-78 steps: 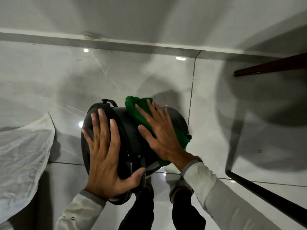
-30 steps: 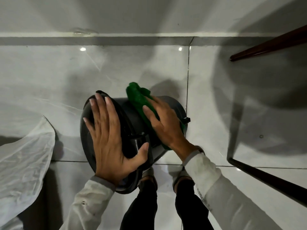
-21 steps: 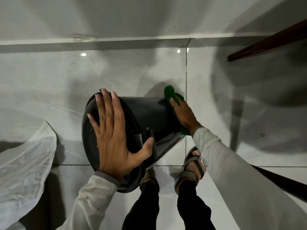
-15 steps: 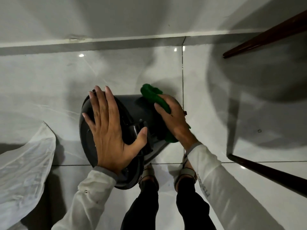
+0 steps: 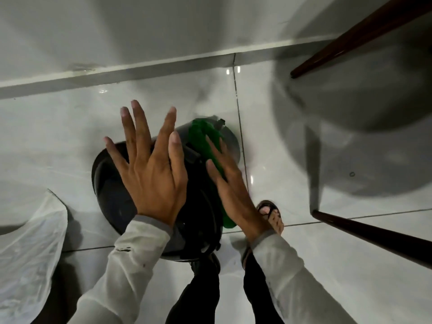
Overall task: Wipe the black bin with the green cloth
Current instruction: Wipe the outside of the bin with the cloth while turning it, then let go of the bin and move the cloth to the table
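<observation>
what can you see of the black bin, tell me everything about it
The black bin is round, of smooth, slightly glossy dark material that looks like plastic. It is tipped over on the pale tiled floor, its wide end toward the camera and its narrower body pointing away toward the wall. A small fitting sticks out at the far end. The left hand, fingers spread, is over the near end. The right hand presses the green cloth flat against its side. Its inside is not visible.
</observation>
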The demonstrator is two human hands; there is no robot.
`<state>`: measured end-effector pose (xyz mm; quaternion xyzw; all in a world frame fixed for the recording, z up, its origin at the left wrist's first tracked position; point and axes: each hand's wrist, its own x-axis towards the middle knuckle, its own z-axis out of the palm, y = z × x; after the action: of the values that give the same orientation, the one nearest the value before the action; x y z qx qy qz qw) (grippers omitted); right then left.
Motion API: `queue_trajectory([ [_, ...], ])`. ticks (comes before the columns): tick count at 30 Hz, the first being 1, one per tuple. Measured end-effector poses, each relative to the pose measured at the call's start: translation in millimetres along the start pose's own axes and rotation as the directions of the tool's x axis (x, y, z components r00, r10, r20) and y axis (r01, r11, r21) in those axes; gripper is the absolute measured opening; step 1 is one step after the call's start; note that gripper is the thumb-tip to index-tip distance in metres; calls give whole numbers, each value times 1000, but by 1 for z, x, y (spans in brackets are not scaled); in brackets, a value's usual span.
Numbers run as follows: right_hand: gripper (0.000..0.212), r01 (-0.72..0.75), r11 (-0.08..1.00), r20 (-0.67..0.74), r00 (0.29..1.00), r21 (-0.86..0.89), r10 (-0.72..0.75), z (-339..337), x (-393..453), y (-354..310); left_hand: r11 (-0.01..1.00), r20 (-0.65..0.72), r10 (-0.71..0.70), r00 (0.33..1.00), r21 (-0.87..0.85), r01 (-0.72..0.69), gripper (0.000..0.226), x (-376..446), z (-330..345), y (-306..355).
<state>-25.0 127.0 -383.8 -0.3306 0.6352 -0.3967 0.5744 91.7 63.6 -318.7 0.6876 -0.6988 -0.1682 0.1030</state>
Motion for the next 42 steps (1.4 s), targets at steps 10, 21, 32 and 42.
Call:
queue_trajectory([
  [10, 46, -288, 958, -159, 945, 16, 286, -9, 85, 39, 989, 8, -122, 993, -80, 122, 73, 28, -7, -5],
  [21, 24, -521, 739, -122, 776, 428, 618, -31, 38, 62, 990, 260, -36, 965, 139, 0, 47, 65, 58, 37],
  [32, 42, -267, 962, -345, 910, -64, 230, -74, 49, -14, 985, 257, -132, 957, 144, 97, 69, 157, 48, 46],
  [42, 43, 103, 873, -378, 873, -477, -309, -95, -20, -205, 867, -44, 435, 899, 288, -406, 78, 95, -121, 132],
])
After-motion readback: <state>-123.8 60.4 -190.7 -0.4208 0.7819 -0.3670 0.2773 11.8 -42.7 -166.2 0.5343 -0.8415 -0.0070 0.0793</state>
